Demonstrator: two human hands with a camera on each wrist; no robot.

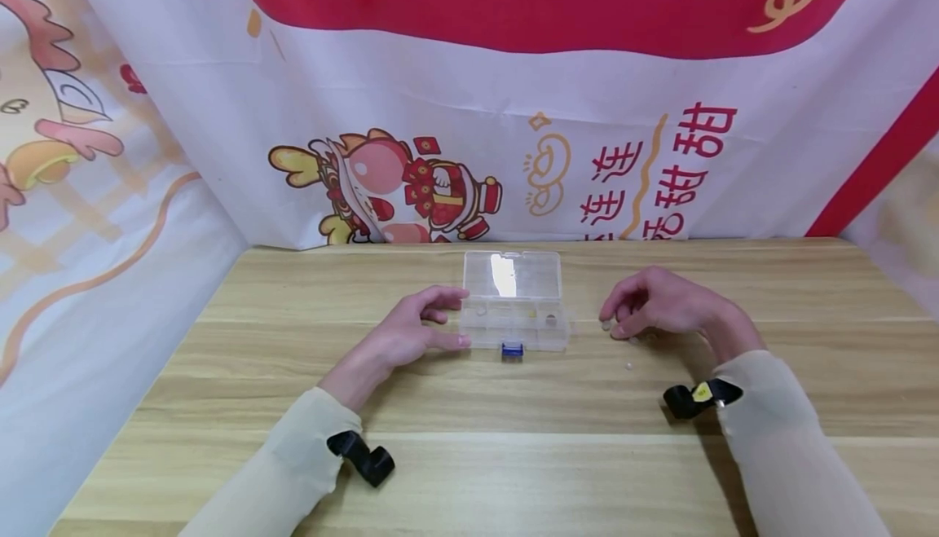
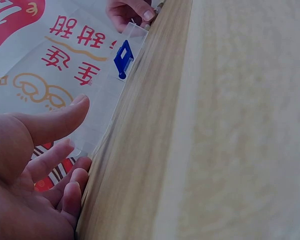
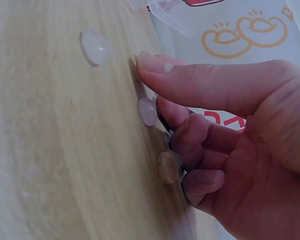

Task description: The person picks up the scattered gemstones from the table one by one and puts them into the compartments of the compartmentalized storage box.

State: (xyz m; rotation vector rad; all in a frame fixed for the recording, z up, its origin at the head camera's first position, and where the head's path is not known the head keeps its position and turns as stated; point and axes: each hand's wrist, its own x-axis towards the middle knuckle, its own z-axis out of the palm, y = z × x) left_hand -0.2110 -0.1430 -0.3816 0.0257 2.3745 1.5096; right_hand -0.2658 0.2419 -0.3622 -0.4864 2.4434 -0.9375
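Note:
A clear plastic compartment box (image 1: 513, 333) stands on the table with its lid (image 1: 487, 276) raised toward the wall and a blue latch (image 1: 512, 349) at its front. My left hand (image 1: 411, 327) rests at the box's left side, thumb at the front corner, fingers relaxed along the back. To the right of the box, my right hand (image 1: 663, 302) pinches a small pale stone (image 1: 606, 326) between thumb and index finger; the thumb largely hides it in the right wrist view. Below that hand lie a whitish stone (image 3: 94, 47), a pinkish stone (image 3: 147, 111) and a brownish stone (image 3: 168, 167).
One dark round piece (image 1: 551, 320) and a yellowish piece (image 1: 532, 313) sit in box compartments. The wooden table (image 1: 513, 472) meets a printed cloth (image 1: 455, 89) at the back. A black wrist camera (image 1: 363, 457) sits on each sleeve.

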